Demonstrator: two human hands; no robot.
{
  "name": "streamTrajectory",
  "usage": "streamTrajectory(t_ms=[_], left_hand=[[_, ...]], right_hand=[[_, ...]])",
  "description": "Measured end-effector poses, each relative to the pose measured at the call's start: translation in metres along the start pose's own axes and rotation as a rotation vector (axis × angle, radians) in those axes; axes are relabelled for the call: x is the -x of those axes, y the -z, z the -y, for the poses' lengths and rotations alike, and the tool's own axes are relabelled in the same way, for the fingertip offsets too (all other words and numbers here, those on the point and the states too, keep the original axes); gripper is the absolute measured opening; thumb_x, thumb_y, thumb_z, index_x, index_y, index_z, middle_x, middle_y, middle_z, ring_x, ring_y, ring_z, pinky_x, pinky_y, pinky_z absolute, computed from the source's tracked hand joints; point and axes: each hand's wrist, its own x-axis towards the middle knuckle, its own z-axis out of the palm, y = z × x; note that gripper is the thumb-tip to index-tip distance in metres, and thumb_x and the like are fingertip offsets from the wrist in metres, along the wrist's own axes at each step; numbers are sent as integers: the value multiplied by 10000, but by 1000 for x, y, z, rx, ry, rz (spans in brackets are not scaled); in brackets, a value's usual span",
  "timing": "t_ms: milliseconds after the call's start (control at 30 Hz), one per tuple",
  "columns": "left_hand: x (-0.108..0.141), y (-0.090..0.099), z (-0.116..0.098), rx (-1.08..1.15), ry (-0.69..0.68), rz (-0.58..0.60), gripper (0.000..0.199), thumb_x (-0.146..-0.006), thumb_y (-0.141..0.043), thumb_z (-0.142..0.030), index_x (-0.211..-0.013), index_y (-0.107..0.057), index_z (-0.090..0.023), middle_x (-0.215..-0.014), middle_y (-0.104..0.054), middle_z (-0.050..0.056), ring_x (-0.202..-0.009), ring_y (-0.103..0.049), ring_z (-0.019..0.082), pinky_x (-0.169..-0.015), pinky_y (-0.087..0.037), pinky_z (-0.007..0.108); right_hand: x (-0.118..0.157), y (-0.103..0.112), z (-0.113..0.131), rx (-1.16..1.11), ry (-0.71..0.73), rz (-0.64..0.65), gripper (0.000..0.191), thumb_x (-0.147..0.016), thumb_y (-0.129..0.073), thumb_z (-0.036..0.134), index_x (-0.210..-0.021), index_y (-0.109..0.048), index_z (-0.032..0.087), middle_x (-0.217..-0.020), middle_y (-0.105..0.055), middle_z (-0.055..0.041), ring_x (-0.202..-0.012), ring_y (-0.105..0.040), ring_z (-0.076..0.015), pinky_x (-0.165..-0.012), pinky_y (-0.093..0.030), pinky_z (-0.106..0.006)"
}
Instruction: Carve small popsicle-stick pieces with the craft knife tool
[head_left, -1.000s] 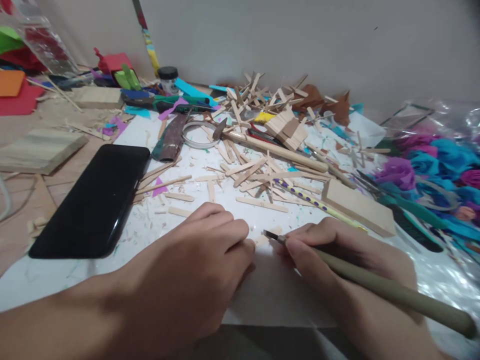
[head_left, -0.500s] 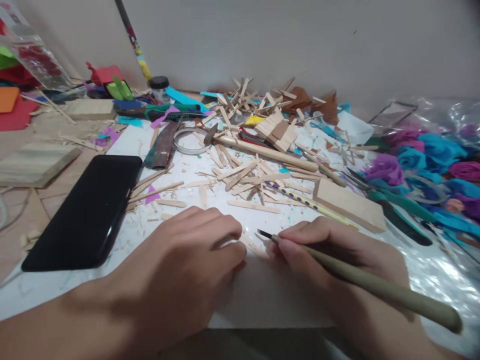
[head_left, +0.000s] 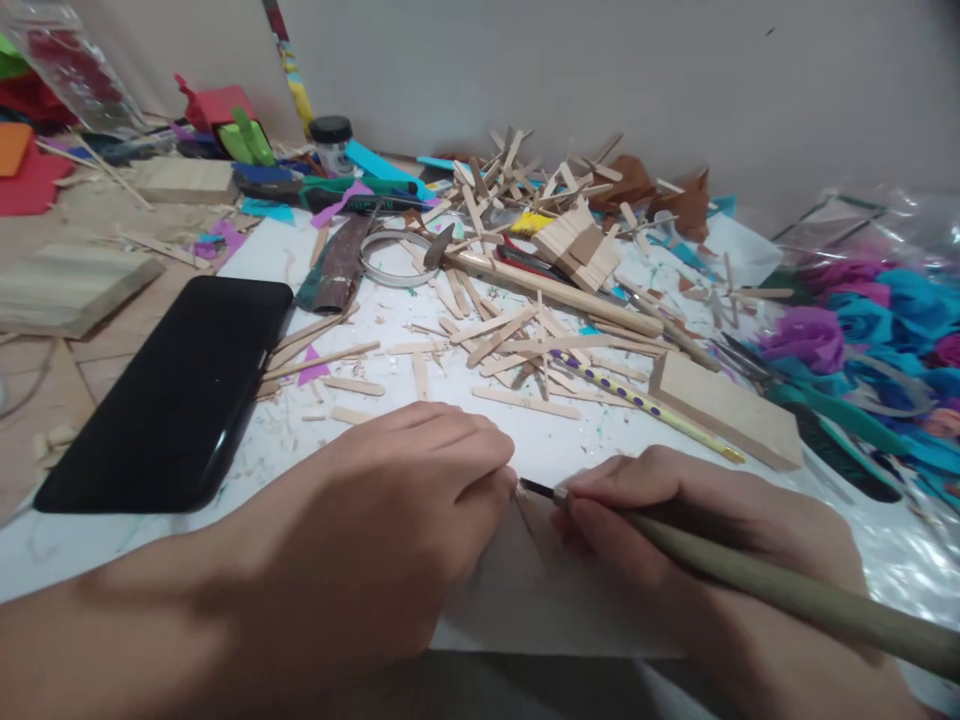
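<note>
Wooden strip [head_left: 534,525]: it sits between our two hands, over the white sheet [head_left: 502,620]. Taking the cutting tip as the clock's centre, the strip slants down toward five o'clock, thin and pale.
Right hand [head_left: 739,500]: at three o'clock, clamped on the carving tool [head_left: 780,592] in a pencil hold, thumb and fingers gathered close behind the metal.
Left hand [head_left: 427,490]: at nine o'clock, fingers curled together by the strip's upper end; the undersides are hidden, so we cannot tell whether they pinch it.
Blade [head_left: 538,489]: narrow and dark, aimed at our left fingertips. We would do well to bring those out of its line, brace the right hand's lower edge on the sheet and take light, shallow strokes along the grain; wood this thin would probably split under a hard push.
Tool handle: long, round, smooth-looking, drab olive, slanting out between three and four.
Craft sticks [head_left: 504,335]: at twelve, flat and pale, crossing in a loose heap.
Wood block [head_left: 724,410]: between two and three, oblong, crisp-edged.
Paper flowers [head_left: 802,340]: near two, crinkled, ruffled, purple and blue.
Phone [head_left: 165,390]: between nine and ten, a glossy black slab with rounded corners.
</note>
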Motion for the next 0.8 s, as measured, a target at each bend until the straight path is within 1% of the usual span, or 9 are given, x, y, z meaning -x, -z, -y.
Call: streamTrajectory(t_ms=[133, 267, 333, 433, 533, 633, 667, 733, 800], left_hand=[[1, -1, -1, -34, -4, 27, 185, -1029, -531, -85, -1098, -688, -154, -1086, -673, 65, -1007, -598, 247, -944, -489, 422], [2, -2, -1, -85, -3, 53, 155, -1024, -591, -125, -1129, -700, -162, -1104, -687, 56, -1035, -598, 246, -977, -480, 414], [2, -3, 0, -78, -5, 14, 144, -997, -648, -149, -1127, -707, -171, -1117, -700, 46, -1012, -604, 232, -964, -477, 390], [3, -9, 1, -105, -38, -67, 149, -951, -703, -167, -1098, -718, -179, -1158, -722, 47, -1007, -617, 228, -938, -480, 380], [6, -15, 3, -158, -73, -80, 113, -936, -715, -175, -1046, -726, -194, -1195, -735, 55, -1082, -621, 256, -957, -478, 405], [7, -15, 3, -120, -42, -108, 152, -956, -738, -214, -1107, -723, -200, -1297, -721, 49, -1138, -628, 251, -960, -484, 402], [7, -15, 3, -99, -25, -110, 180, -967, -742, -224, -1144, -720, -197, -1315, -716, 45, -1125, -636, 240, -949, -488, 397], [6, -11, 1, -89, -7, -81, 194, -986, -739, -224, -1175, -721, -184, -1287, -714, 41, -1087, -645, 233, -936, -489, 407], [3, -8, 0, -107, -3, -29, 159, -985, -744, -216, -1138, -733, -174, -1221, -713, 36, -1057, -642, 238, -934, -485, 426]], right_hand=[[-1, -1, -1, 9, 6, -6, 188, -846, -763, 430, -727, -826, 300, -729, -831, -25, -585, -737, -206, -448, -495, -263], [0, -1, -2, 3, -2, -18, 190, -853, -763, 429, -728, -823, 300, -740, -834, -27, -625, -761, -217, -467, -523, -260], [0, -1, -4, 14, 25, -14, 195, -872, -753, 419, -730, -814, 300, -740, -835, -19, -626, -764, -211, -471, -528, -252], [-1, 0, -10, 89, 166, -17, 154, -896, -741, 370, -771, -814, 316, -744, -835, 21, -609, -766, -177, -458, -513, -225], [-1, 1, -15, 203, 318, -5, 161, -934, -715, 304, -800, -799, 335, -677, -792, 70, -514, -707, -126, -451, -490, -212], [-1, 1, -17, 274, 394, 20, 167, -958, -705, 299, -811, -777, 333, -669, -779, 80, -499, -689, -117, -455, -477, -224], [-1, 0, -18, 281, 419, 24, 172, -961, -697, 292, -810, -771, 328, -682, -785, 76, -514, -700, -120, -464, -481, -228], [-2, 0, -17, 281, 455, 25, 200, -967, -671, 265, -793, -758, 315, -685, -787, 68, -517, -703, -122, -470, -483, -234], [-3, -1, -16, 279, 472, 22, 231, -972, -654, 247, -765, -741, 302, -663, -777, 63, -495, -692, -122, -463, -478, -241]])
